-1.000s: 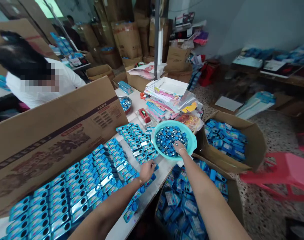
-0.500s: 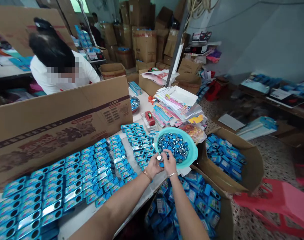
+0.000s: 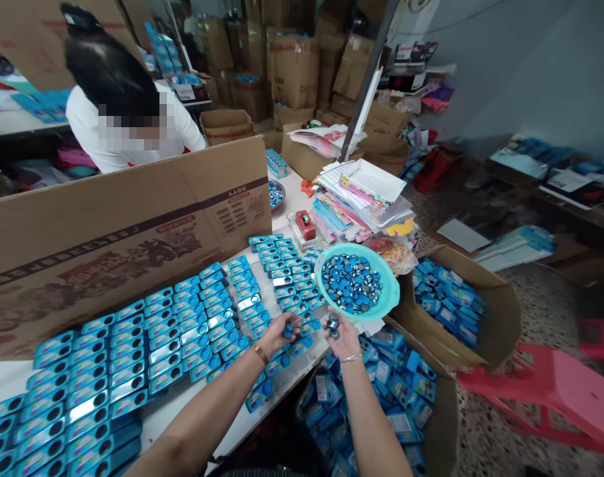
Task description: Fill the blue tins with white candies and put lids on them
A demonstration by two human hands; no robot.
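Several small round silver-and-blue discs [image 3: 333, 326] rest in my right hand [image 3: 346, 341], whose fingers are curled round them, just below the near rim of a turquoise basin [image 3: 394, 291]. More discs [image 3: 352, 281] of the same sort fill the basin. To the left, my left hand [image 3: 277, 333] pinches a small blue disc [image 3: 288, 329] above the rows of blue boxes [image 3: 202, 324]. Many of these boxes have a dark round hole at one end; some nearer my left hand show a blue round in that spot.
A long cardboard sheet [image 3: 133, 218] stands behind the rows, with a co-worker in white [image 3: 183, 126] beyond it. Cartons of blue packs [image 3: 446, 298] sit at the right and below the table edge. Papers [image 3: 361, 189], a red tape dispenser [image 3: 304, 225] and a red stool [image 3: 570, 384] are nearby.
My hands were together at the basin's near rim; they are now apart. The left has moved left over the boxes, and the right has turned palm up with discs. The view has shifted slightly.
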